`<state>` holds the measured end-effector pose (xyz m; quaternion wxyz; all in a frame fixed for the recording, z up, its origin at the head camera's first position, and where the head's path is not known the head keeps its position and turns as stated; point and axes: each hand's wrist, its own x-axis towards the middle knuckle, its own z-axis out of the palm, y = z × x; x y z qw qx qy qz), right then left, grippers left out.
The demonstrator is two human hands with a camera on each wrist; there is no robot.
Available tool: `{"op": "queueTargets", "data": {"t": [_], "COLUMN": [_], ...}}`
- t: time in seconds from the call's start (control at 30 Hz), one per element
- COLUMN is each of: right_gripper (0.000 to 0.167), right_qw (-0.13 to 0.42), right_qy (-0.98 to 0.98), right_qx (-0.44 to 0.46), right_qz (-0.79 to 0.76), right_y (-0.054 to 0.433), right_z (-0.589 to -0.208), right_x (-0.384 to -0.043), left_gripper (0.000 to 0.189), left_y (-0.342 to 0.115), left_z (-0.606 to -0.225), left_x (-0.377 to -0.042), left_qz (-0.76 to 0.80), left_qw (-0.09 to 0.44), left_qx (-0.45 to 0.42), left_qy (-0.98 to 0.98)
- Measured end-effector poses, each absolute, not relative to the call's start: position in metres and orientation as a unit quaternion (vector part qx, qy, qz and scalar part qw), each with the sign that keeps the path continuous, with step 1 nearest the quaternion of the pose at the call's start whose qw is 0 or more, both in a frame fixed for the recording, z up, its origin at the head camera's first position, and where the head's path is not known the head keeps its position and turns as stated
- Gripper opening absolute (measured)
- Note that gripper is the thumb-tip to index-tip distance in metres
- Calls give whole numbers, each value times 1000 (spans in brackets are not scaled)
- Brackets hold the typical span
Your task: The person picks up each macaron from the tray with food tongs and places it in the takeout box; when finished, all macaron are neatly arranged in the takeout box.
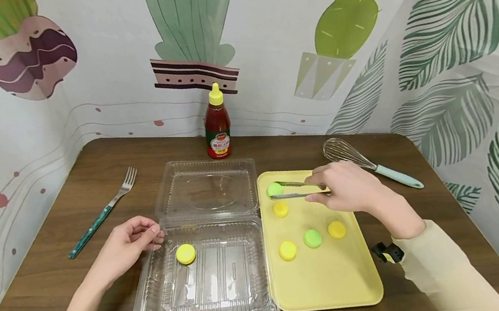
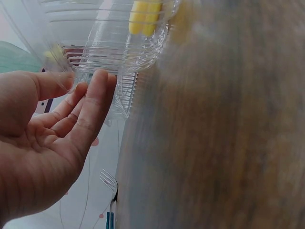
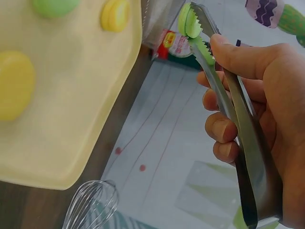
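My right hand (image 1: 345,185) grips metal food tongs (image 3: 243,138). Between the serrated tips of the tongs sits a green macaron (image 3: 188,21), over the far left corner of the yellow tray (image 1: 328,284). On that tray lie several more macarons, among them a yellow macaron (image 1: 287,250) and a second green macaron (image 1: 312,238). Left of the tray, a clear plastic container (image 1: 224,306) stands with its lid (image 1: 208,187) folded back; one yellow macaron (image 1: 185,253) is inside. My left hand (image 2: 57,124) pinches the container's left edge with thumb and fingers.
A ketchup bottle (image 1: 218,128) stands behind the lid. To the left lies a fork (image 1: 104,211) with a teal handle. A whisk (image 1: 373,163) with a pale blue handle lies beyond the tray on the right. Behind the wooden table hangs a cactus-printed cloth (image 1: 122,51).
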<state>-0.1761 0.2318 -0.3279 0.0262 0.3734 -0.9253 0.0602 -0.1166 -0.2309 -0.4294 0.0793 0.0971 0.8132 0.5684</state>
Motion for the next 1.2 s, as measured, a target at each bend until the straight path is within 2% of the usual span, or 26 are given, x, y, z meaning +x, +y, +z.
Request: {"op": "queueTargets", "data": {"t": [0.63,1.2], "right_gripper": [20,27], "right_qw": [34,9], "right_qy": [-893,-870], "right_qx": [447,492], "right_qz": [46,34], "right_y": [177,135], "right_z": [-316,-325], "right_x": [-162,-151], "left_gripper": [17,19], "left_y": [-231,-231], "left_z": [-428,-428], "left_x": [-117,-117], "left_qz": [570,568], "left_qw": [77,79], "left_qx": [97,97], "left_qy": [812,814]}}
